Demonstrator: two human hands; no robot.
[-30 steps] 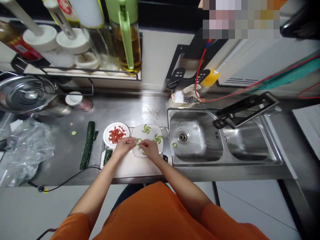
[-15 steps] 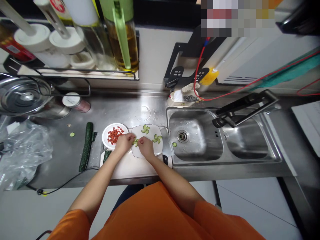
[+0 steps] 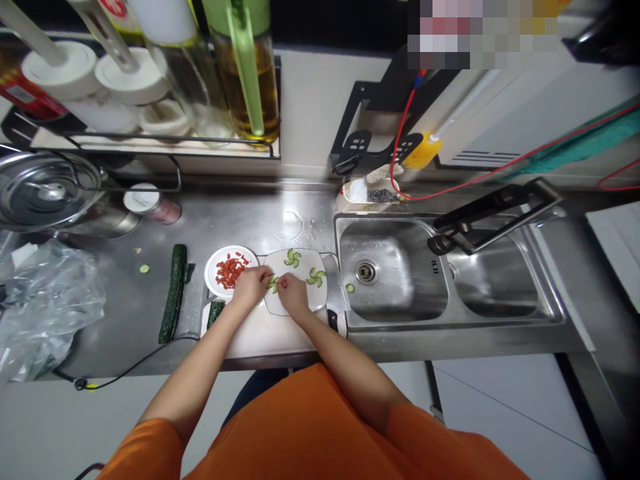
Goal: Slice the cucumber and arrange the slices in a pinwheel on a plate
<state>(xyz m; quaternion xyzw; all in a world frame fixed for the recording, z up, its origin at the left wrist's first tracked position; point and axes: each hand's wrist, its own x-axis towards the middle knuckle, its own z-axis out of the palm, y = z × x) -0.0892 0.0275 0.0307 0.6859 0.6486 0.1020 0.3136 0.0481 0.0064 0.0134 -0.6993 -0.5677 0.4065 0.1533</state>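
My left hand (image 3: 251, 287) is at the left side of a white squarish plate (image 3: 305, 303), its fingers pinched together on a cucumber slice. Opposite it, my right hand (image 3: 294, 293) also has its fingertips closed at the same small group of cucumber slices (image 3: 273, 284). Two other curved groups of slices lie on the plate, a top cluster (image 3: 292, 258) and a right cluster (image 3: 316, 277). Partly behind my left hand stands a round white dish (image 3: 212, 283) holding small red goji berries (image 3: 231, 271). My fingers hide part of the slices between them.
Under the plate lies a white cutting board (image 3: 270, 340), with a knife (image 3: 340, 297) at its right and a cut cucumber piece (image 3: 215, 312) at its left. A long cucumber (image 3: 174, 293) and plastic bag (image 3: 55, 300) lie further left. A double sink (image 3: 400, 267) is to the right.
Both hands stay over the left group of cucumber slices, with only slight finger movement. The whole view has shifted a little.
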